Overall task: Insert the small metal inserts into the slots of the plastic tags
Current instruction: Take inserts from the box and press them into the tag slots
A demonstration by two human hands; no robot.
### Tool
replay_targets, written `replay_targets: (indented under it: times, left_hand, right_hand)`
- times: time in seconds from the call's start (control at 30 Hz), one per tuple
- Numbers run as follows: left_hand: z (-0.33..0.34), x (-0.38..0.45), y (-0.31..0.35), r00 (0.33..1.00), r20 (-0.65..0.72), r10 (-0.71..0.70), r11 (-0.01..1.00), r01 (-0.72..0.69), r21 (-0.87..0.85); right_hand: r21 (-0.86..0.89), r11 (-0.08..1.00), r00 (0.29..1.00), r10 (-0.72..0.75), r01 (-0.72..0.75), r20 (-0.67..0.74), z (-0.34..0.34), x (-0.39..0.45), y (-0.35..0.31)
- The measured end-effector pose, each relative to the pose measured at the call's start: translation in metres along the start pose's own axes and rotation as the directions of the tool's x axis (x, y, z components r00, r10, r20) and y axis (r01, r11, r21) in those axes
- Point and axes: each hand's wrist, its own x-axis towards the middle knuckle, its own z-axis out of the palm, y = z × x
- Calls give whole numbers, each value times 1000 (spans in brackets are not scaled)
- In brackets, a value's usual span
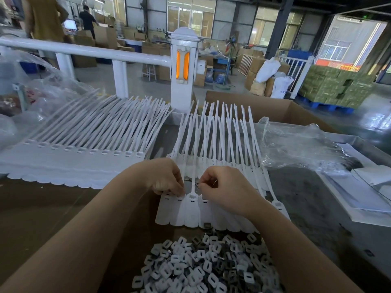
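Two hands meet at the centre of your view, over a row of flat white plastic tags (pixel 191 210) with long thin tails, lying side by side on the brown desk (pixel 53 208). Your left hand (pixel 167 178) curls down with its fingertips pinching the top edge of the tags at the left end of the row, just above their dark slots. Your right hand (pixel 224 185) sits just beside it at 3 o'clock, fingers curled in, pinching something small and dark at the fingertips; it is too small to tell whether it is an insert. One tag's tail runs straight up between your two hands.

At 6 o'clock from the row, close to you, lies a heap of small square metal inserts (pixel 203 269), white and grey, each with a slot in the middle. At 12 o'clock behind your hands a second batch of white tags (pixel 220 142) fans its tails upward. At 10 o'clock a long sheet of joined white tags (pixel 80 159) stretches across the desk. At 2 o'clock a crumpled clear plastic bag (pixel 296 144) rests beside an open cardboard box (pixel 275 108).
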Motion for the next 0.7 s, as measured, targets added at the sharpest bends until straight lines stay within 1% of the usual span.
replay_targets:
  times: [0.13,0.27,0.43,0.57,0.7]
  left_hand:
    - [3,0,-3,999,-28,32,997,-29,74]
    - [4,1,-6,996,-6,92,985,-90,145]
    - [5,1,-9,993,15,119,972,-119,203]
    - [5,-1,-10,992,31,126,975,-130,179]
    - [4,-4,-11,993,32,113,987,-116,108]
  right_hand:
    - [7,1000,1000,-6,6,-3,0,-1,-1]
    - [22,1000,1000,12,-12,-8,-1,-2,-2]
    - [49,997,998,57,-56,-29,-1,-1,-2]
    - [68,994,996,83,-80,-40,0,0,-2]
    - [58,995,995,88,-86,-41,0,-1,-3]
